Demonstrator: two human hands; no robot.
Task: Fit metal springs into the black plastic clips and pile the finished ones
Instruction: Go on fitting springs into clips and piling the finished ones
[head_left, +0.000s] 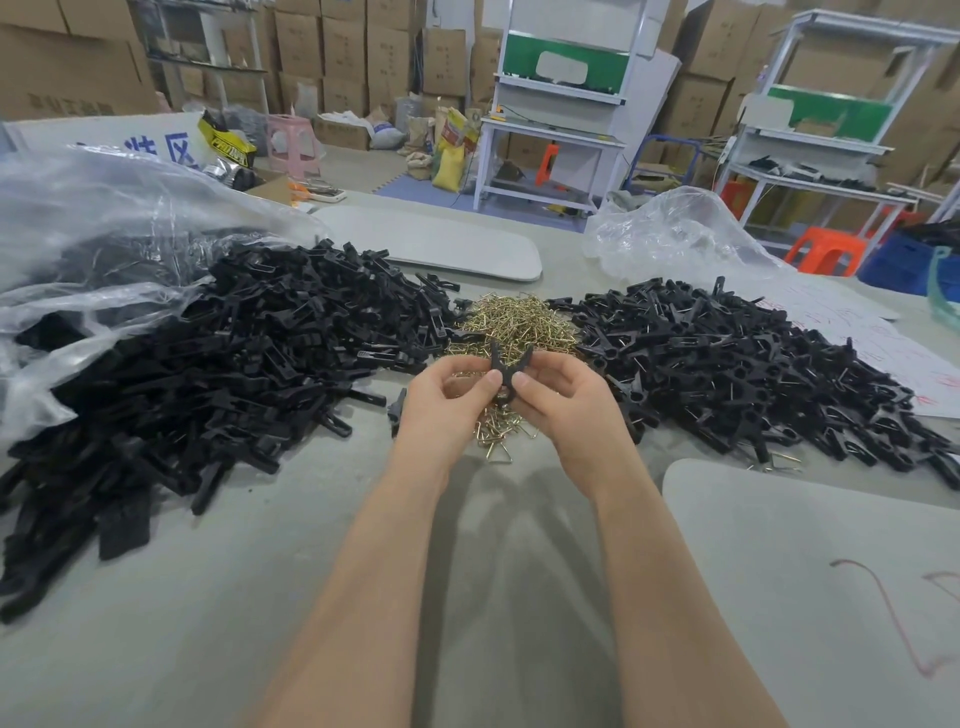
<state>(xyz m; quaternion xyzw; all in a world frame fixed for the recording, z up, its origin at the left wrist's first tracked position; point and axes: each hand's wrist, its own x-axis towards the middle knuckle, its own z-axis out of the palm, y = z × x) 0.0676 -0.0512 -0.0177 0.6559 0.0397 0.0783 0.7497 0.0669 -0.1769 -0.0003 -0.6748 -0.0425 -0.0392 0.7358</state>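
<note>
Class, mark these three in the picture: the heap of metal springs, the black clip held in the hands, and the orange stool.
heap of metal springs (514, 322): head view, middle of the heap.
black clip (497, 359): head view, one prong of its forked end.
orange stool (826, 241): head view, its seat.

Cardboard boxes (343, 47) rise behind a workbench (550, 132) and a pink, possibly plastic stool (291, 140).

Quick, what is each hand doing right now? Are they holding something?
Left hand: fingers pinch the black clip.
Right hand: fingers pinch the same clip from the other side.
</note>
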